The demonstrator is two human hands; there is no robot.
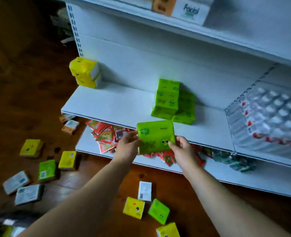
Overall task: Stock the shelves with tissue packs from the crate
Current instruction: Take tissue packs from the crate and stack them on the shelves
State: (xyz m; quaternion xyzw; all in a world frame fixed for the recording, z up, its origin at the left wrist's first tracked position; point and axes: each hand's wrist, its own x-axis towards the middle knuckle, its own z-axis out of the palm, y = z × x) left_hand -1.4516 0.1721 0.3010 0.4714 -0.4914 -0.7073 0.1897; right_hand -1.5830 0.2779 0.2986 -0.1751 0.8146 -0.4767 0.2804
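We pinched a green plastic-wrapped tissue pack (156, 136) by its side edges between left hand (127, 144) and right hand (181, 147), just short of the stacked green packs (167, 100) on the white metal shelf (110, 103) beyond our fingers; stocking looked early, with many loose packs (134, 208) below our arms on the brown wooden floor (30, 108).

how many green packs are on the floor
2 green packs: one at left beside a yellow pack, one bottom centre by another. More may lie out of view.
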